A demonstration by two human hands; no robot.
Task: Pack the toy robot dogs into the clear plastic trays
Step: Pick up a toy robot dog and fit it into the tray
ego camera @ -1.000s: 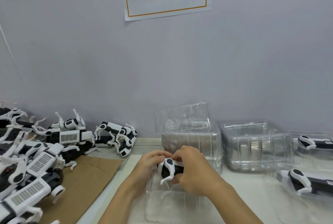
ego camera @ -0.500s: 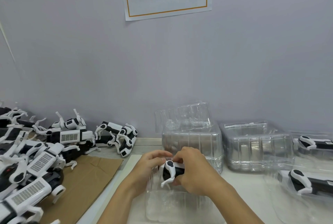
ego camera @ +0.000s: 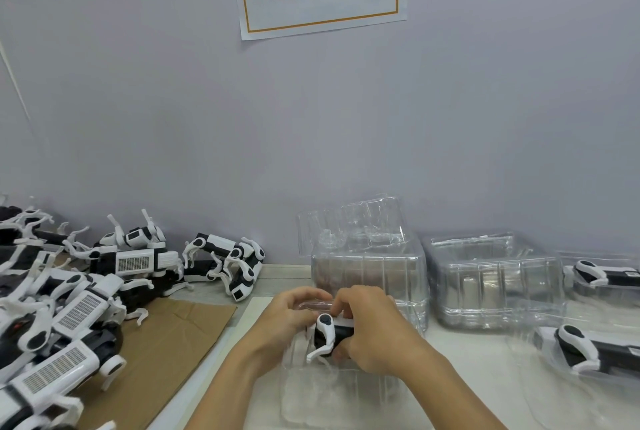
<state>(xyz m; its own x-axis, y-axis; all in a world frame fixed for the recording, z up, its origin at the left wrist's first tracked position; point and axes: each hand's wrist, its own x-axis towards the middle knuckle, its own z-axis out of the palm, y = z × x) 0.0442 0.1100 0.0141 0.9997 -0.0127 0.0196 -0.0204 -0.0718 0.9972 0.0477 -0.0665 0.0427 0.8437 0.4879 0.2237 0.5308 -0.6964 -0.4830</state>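
Both hands' fingers clamped on toy robot dog [ego camera: 327,334] over clear tray [ego camera: 332,402]: left hand [ego camera: 289,320], right hand [ego camera: 375,329]

A black-and-white dog [ego camera: 327,334] sat at the near tray's [ego camera: 332,395] far end, gripped between both hands, one white leg bent down (the rest was hidden). More dogs [ego camera: 79,294] lay heaped on the left, some on their sides. Two stacks of empty trays [ego camera: 369,277] stood by the wall, and two packed dogs [ego camera: 588,350] lay in trays on the right.
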